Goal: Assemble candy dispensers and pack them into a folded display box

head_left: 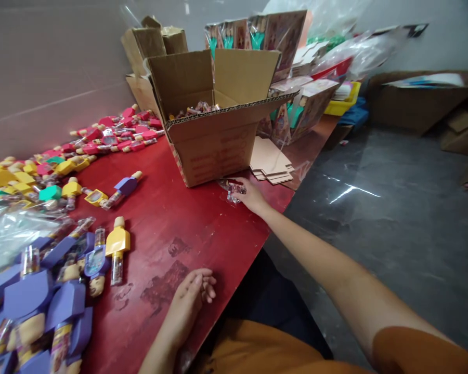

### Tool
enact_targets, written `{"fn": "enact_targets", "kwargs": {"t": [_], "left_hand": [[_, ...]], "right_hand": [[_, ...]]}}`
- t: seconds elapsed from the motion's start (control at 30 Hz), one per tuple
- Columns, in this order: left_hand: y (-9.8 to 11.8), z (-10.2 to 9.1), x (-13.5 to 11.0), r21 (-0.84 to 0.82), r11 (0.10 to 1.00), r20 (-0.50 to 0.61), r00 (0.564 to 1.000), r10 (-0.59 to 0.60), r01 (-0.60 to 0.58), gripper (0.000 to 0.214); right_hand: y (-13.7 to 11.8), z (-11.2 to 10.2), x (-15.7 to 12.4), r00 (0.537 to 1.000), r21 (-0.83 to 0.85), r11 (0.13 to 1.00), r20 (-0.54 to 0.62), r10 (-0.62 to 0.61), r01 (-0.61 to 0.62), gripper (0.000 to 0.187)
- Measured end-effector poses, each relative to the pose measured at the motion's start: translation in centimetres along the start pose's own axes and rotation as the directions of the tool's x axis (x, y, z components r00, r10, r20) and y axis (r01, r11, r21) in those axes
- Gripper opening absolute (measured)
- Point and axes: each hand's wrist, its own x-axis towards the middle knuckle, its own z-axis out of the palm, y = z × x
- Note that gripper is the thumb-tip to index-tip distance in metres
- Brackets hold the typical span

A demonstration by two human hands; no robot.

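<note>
Small clear glossy piece with dark reddish patches, partly covered by fingers, exact shape too blurred to tell, low at the red bench, toward its right edge

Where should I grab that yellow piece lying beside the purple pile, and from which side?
Probably pinch the yellow piece by its clear tube, bringing your left hand in from the right. The tube is narrow, sticks out past the wider block and points roughly toward you, while a purple piece crowds the block's left side.
</note>
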Motion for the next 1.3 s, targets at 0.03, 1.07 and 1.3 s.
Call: {"fn": "enact_targets", "kwargs": {"t": [0.03,1.07,1.3], "left_hand": [[0.0,0.0,0.0,0.006,1.0,0.003,1.0,-0.009,0.009,0.044],[-0.7,-1.9,0.4,0.726,0.578,-0.099,0.776,0.623,-0.372,0.02],[-1.2,-1.3,-0.2,0.861,0.335,0.133,0.805,0.578,-0.382,0.015]], "right_hand": [[0.4,0.2,1.1,1.0,-0.019,1.0,0.011,-0.018,0.018,0.034],[0.4,0.9,-8.3,0.915,-0.486,0.776,0.251,-0.316,0.402,0.034],[1.7,1.5,-7.7,0.897,-0.507,0.745,0.162,-0.411,0.433,0.049]]}}
